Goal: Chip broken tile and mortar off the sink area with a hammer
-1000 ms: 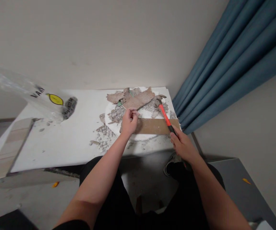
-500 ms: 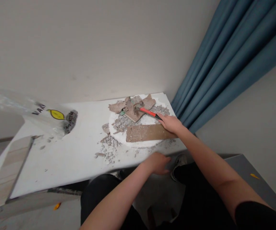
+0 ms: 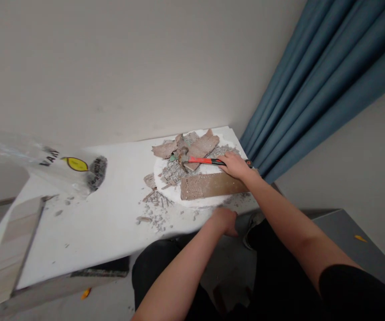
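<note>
My right hand (image 3: pixel 235 165) grips the red handle of a hammer (image 3: pixel 203 160). Its metal head rests among broken tile pieces (image 3: pixel 192 147) on a white round slab (image 3: pixel 205 200). A long brown tile strip (image 3: pixel 212 185) lies just in front of that hand. My left hand (image 3: pixel 225 221) sits at the near edge of the white board (image 3: pixel 105 223), fingers curled, nothing visible in it.
Grey rubble (image 3: pixel 155 207) is scattered left of the slab. A clear plastic bag with a yellow label (image 3: pixel 68 171) lies at the board's left. A pale wood plank (image 3: pixel 8 254) lies at the far left. A blue curtain (image 3: pixel 312 89) hangs on the right.
My left hand left the brown strip and dropped to the board's near edge. My right hand moved forward with the hammer, whose head now lies among the broken pieces.
</note>
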Tool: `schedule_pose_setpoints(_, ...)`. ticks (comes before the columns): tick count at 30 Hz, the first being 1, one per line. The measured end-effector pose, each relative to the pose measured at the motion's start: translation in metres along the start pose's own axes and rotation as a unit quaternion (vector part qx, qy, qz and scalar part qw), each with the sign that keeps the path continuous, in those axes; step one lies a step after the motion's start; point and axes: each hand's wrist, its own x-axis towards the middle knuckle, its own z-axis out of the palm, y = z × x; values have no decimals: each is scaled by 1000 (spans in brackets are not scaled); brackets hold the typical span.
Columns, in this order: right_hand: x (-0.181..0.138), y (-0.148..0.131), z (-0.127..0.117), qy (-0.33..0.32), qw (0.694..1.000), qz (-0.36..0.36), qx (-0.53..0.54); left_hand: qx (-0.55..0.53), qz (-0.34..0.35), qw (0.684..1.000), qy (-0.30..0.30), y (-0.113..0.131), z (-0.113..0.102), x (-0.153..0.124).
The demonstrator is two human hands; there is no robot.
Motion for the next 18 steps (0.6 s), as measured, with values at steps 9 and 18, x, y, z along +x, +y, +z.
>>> schedule_pose_setpoints(9,-33,-25,-56,202,968,-9,145,-12,27,1000,7,10,-2,-6)
schedule_pose_setpoints(18,-33,-46,-14,-6,991,21,134,-7,2,1000,-5,0,4,-14)
